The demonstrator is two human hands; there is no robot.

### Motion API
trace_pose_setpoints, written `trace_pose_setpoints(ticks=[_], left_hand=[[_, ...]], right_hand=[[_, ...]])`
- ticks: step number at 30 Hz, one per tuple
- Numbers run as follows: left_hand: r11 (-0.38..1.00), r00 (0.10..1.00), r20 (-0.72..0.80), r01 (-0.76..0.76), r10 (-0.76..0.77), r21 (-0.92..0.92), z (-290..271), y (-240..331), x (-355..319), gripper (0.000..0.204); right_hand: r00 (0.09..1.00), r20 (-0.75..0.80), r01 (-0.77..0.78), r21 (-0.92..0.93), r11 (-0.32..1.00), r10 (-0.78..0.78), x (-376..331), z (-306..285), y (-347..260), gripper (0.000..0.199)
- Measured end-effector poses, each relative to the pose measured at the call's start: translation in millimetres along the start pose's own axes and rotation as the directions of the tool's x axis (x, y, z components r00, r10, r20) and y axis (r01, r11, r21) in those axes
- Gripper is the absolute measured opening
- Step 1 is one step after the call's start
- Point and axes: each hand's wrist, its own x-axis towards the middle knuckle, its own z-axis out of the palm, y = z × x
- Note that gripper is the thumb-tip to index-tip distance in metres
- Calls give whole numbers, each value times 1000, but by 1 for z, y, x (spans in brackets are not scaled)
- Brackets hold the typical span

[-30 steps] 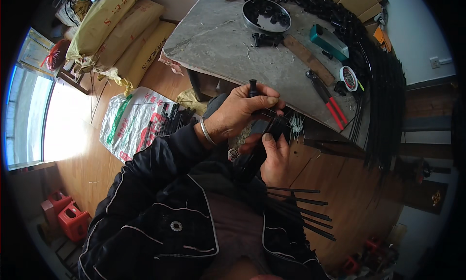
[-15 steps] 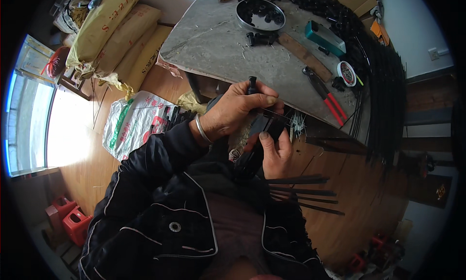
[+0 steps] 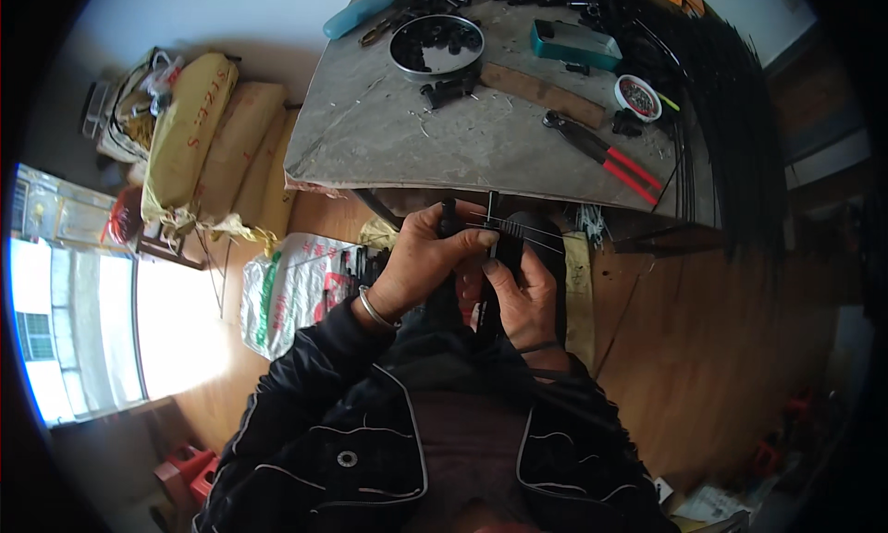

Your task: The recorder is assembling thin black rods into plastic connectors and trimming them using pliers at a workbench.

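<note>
My left hand, with a pale bangle at its wrist, is closed in a pinch. A small black cylindrical piece stands up between its thumb and fingers. Close beside it, my right hand grips a black bar-shaped object, thumb along its near side. Thin pale wires stretch to the right from between the two hands, across the top of the black object. The lower part of what I hold is dark against my clothes, and its kind cannot be made out.
On the grey table ahead stand a round tin of black parts, a teal box, a wooden strip, red-handled pliers and a small white dish. Long black rods hang over its right side. Sacks lean at left.
My right hand has drawn in toward the left and the black object stands more upright. Dark strips that fanned out below my right hand no longer show. The view has shifted.
</note>
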Motion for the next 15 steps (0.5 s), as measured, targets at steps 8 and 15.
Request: trace_pose_setpoints(ticks=[8,15], left_hand=[[998,999,-41,-34,32,-58,1,-8,2,23],[959,990,138,30,10,-283,-2,-14,6,21]], right_hand=[[976,116,218,-434,874,-186,11,-21,-5,18],[963,145,-201,-167,965,226,14,-39,10,20]])
